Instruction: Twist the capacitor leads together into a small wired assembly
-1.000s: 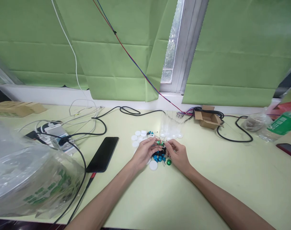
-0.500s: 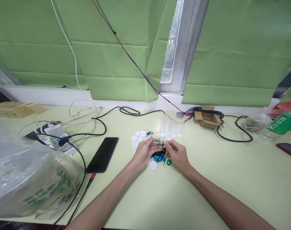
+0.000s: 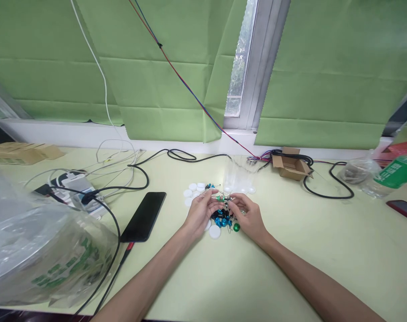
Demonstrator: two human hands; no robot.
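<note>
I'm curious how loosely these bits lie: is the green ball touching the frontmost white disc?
Apart. The head view shows pale tabletop between the green ball and the frontmost white disc; the ball lies to the disc's right.

**Bare Hands, Bare Forearms**

The person's left hand [image 3: 200, 213] and right hand [image 3: 249, 216] are both bare. The left wrist [image 3: 187, 231] and the right wrist [image 3: 265, 240] are uncovered as well, each running straight into a bare forearm. The left forearm [image 3: 156, 272] and the right forearm [image 3: 307, 276] are slim and smooth in outline, narrowest near the wrist and broadening steadily toward the elbow, until the lower edge of the view cuts them off. The upper arms, and whatever covers them, lie out of sight. The hands are slender, with thin fingers [image 3: 215, 208]. Nails and knuckle creases are too small to make out.
</note>
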